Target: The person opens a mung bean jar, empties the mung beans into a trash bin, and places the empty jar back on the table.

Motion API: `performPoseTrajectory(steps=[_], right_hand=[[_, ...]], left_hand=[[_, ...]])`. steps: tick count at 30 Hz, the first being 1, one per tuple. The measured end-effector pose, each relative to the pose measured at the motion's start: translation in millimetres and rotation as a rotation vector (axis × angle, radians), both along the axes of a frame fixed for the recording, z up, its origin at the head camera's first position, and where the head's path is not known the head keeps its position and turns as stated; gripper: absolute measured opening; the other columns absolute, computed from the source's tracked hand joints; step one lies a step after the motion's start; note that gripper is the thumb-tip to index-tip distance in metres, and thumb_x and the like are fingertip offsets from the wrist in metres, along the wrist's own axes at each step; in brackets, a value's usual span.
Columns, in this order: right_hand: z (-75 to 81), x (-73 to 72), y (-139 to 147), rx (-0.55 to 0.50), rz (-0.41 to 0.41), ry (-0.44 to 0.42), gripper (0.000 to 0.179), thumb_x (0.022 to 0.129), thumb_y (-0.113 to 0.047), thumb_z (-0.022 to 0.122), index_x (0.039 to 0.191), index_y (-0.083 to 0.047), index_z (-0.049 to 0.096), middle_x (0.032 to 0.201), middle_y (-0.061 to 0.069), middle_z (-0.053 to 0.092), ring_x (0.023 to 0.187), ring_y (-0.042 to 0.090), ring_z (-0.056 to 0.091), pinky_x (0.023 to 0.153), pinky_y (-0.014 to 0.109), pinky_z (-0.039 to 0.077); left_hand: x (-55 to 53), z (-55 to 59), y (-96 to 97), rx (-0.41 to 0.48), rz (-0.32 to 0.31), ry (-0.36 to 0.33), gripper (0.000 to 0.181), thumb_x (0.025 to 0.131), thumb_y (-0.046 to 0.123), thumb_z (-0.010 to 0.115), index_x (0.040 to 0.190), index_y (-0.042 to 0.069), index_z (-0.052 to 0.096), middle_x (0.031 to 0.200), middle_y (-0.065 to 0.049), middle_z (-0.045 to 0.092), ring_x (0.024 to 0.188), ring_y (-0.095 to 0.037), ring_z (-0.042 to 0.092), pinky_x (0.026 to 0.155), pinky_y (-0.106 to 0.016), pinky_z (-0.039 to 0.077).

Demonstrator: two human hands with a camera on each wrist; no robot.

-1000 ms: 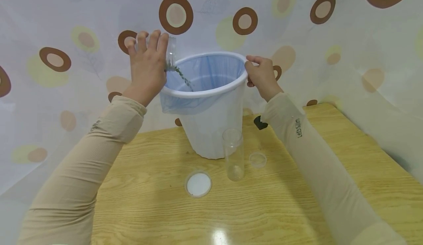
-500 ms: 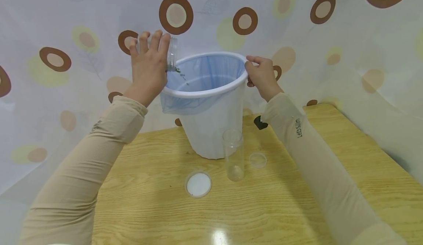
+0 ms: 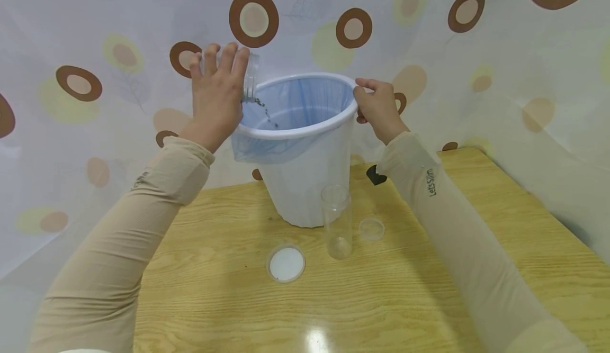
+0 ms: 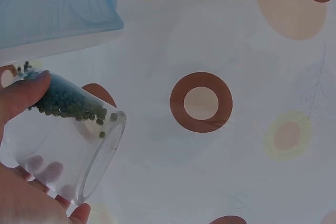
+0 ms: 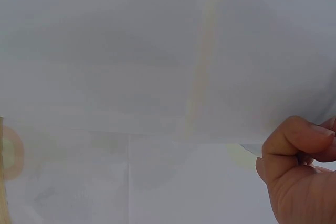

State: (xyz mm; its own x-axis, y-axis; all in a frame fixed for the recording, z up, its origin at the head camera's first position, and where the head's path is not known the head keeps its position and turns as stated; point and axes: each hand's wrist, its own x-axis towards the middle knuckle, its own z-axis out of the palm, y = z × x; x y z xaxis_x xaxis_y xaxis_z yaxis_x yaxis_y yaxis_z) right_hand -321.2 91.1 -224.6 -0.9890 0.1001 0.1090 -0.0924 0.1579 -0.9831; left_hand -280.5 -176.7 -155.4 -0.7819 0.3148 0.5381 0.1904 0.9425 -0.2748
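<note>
My left hand (image 3: 216,96) grips a clear jar (image 4: 58,150), tipped with its mouth over the left rim of a white trash bin (image 3: 305,183). Small dark green beans (image 4: 65,100) lie along the lower side of the jar, and a thin stream of them falls into the bin. A blue plastic bag (image 3: 324,96) lines the bin and folds over its rim. On the opposite side, my right hand (image 3: 379,107) pinches the bin's rim with thumb and curled fingers; in the right wrist view the fingertips (image 5: 320,132) are partly cut off by the frame edge.
In front of the bin, a tall clear jar (image 3: 337,226) stands upright on the wooden table (image 3: 229,300). A round lid with a white disc (image 3: 286,265) and a clear lid (image 3: 371,229) lie nearby. A small black object (image 3: 376,175) sits by the right sleeve. A patterned sheet hangs behind.
My left hand and its jar have shifted slightly right over the bin. The stream of beans is thinner than a second ago. The right hand stays at the rim.
</note>
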Motion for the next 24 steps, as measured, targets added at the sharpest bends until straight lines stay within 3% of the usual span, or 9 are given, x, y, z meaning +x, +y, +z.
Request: performPoseTrajectory(steps=[15,24], right_hand=[[-1.3,-0.2,-0.9,0.002,0.001,-0.009,0.047,0.098,-0.022,0.044,0.143,-0.012,0.046,0.086,0.005,0.058,0.059,0.01,0.048,0.057,0.018,0.049],[-0.8,1.6,-0.9,-0.002,0.003,-0.01,0.046,0.098,-0.022,0.045,0.143,-0.012,0.046,0.089,0.006,0.059,0.06,0.01,0.05,0.058,0.019,0.05]], left_hand=[[0.3,-0.7,-0.2,-0.014,-0.012,-0.002,0.075,0.081,-0.009,0.056,0.146,0.012,0.026,0.151,-0.013,0.025,0.138,-0.034,0.015,0.111,-0.052,0.009],[1.1,-1.3,1.1,-0.075,-0.009,0.0,0.079,0.079,-0.01,0.057,0.147,0.012,0.023,0.154,-0.012,0.022,0.139,-0.033,0.013,0.112,-0.051,0.008]])
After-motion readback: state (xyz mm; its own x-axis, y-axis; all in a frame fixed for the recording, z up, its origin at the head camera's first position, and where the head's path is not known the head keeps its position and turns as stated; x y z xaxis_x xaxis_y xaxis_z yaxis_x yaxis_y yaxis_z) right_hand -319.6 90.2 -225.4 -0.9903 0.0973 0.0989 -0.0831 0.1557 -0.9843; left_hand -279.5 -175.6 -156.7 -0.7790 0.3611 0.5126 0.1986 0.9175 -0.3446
